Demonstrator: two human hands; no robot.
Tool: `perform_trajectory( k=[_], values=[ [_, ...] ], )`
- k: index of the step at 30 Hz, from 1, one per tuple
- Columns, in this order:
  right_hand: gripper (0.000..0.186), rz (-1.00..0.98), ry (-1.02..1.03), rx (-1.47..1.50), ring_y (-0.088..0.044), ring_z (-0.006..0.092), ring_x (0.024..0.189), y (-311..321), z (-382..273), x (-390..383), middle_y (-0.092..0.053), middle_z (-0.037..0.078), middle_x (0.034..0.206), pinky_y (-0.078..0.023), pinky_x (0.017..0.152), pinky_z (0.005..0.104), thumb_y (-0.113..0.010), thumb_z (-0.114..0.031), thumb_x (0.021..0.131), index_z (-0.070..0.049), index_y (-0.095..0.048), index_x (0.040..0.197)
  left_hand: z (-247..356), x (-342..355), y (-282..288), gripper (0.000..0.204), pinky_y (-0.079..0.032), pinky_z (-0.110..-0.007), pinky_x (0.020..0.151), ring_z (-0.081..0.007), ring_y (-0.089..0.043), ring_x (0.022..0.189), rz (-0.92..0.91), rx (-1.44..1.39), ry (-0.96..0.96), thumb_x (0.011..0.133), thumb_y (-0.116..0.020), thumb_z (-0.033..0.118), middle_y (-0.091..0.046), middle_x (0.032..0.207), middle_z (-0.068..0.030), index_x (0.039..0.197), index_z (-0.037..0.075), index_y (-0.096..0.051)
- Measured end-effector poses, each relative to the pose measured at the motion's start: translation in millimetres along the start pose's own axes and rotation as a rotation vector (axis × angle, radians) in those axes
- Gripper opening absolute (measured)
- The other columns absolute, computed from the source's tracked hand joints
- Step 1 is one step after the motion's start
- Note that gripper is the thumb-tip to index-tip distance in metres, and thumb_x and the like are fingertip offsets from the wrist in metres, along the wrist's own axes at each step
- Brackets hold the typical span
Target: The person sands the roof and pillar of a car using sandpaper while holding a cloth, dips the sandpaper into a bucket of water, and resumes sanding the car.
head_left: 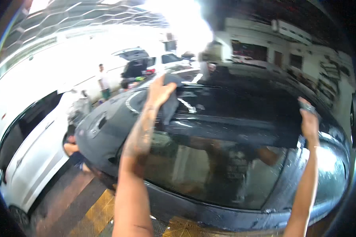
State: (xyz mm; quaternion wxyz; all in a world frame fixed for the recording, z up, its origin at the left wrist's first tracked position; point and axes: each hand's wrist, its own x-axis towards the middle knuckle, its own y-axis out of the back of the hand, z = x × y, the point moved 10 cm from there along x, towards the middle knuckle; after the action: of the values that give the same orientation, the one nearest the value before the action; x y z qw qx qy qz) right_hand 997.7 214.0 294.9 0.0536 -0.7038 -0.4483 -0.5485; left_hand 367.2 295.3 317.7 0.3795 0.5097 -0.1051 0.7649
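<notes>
Grey soft cloth (169, 108) is bunched under the left hand (160, 91) on the glossy black roof (237, 100) of a dark wet-looking car, with a loose end left hanging toward the top of the tinted side window (209, 172). It looks clamped between thumb and fingers, though the fingertips are partly hidden. Way over toward the rear, the right hand (309, 122) is stretched out at the roof edge, and something small and greyish (307, 106) is seen by its fingers; whether it's actually gripped can't be told.

As for what could go wrong: honestly, scratches would be the big one, if any grit gets trapped under that cloth and dragged across the paint. The dangling end could get snagged or dropped too if the pinch is loosened. With both arms reached out that far, balance could be lost, especially if the yellow ribbed floor mat (101, 207) is wet. And a crouching person (72, 147) could be bumped down by the front end.
</notes>
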Motion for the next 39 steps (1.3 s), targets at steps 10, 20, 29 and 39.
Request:
perform_trajectory(
  k=[10,20,29,39],
  values=[
    [0.041,0.146,0.203,-0.402,-0.041,0.0408,0.143,56,50,-17,-0.05,0.023,0.149,-0.029,0.119,0.0537,-0.055,-0.02,0.095,-0.007,-0.06,0.133,-38,17,-3,0.034,-0.047,-0.033,0.1,-0.0194,-0.064,0.105,-0.207,-0.261,-0.075,0.09,-0.065,0.011,-0.071,0.114,-0.0083,0.121,-0.002,-0.067],
    [0.055,-0.114,-0.225,-0.753,-0.021,0.051,0.152,88,105,-16,-0.026,0.035,0.162,-0.017,0.123,0.0623,-0.035,-0.033,0.103,0.002,-0.055,0.14,164,-63,-135,0.068,-0.026,-0.057,0.119,-0.0466,-0.038,0.142,-0.282,0.387,-0.434,0.093,-0.062,0.028,-0.043,0.152,-0.0306,0.148,-0.007,-0.042],
    [0.075,0.02,-0.2,-0.584,-0.017,0.0496,0.154,127,156,-36,-0.024,0.034,0.163,-0.011,0.127,0.0548,-0.03,-0.04,0.104,0.017,-0.029,0.152,337,-97,-270,0.071,-0.026,-0.055,0.12,-0.0509,-0.038,0.14,-0.401,0.29,-0.62,0.088,-0.067,0.025,-0.046,0.148,-0.0327,0.147,-0.008,-0.043],
    [0.047,0.205,0.071,-0.374,-0.034,0.053,0.146,195,197,-54,-0.04,0.03,0.156,-0.022,0.122,0.0634,-0.043,-0.034,0.099,0.002,-0.063,0.122,476,-135,-397,0.069,-0.031,-0.053,0.117,-0.0474,-0.044,0.137,-0.558,0.158,-0.735,0.085,-0.071,0.024,-0.05,0.144,-0.0294,0.142,-0.007,-0.047]
  ],
)
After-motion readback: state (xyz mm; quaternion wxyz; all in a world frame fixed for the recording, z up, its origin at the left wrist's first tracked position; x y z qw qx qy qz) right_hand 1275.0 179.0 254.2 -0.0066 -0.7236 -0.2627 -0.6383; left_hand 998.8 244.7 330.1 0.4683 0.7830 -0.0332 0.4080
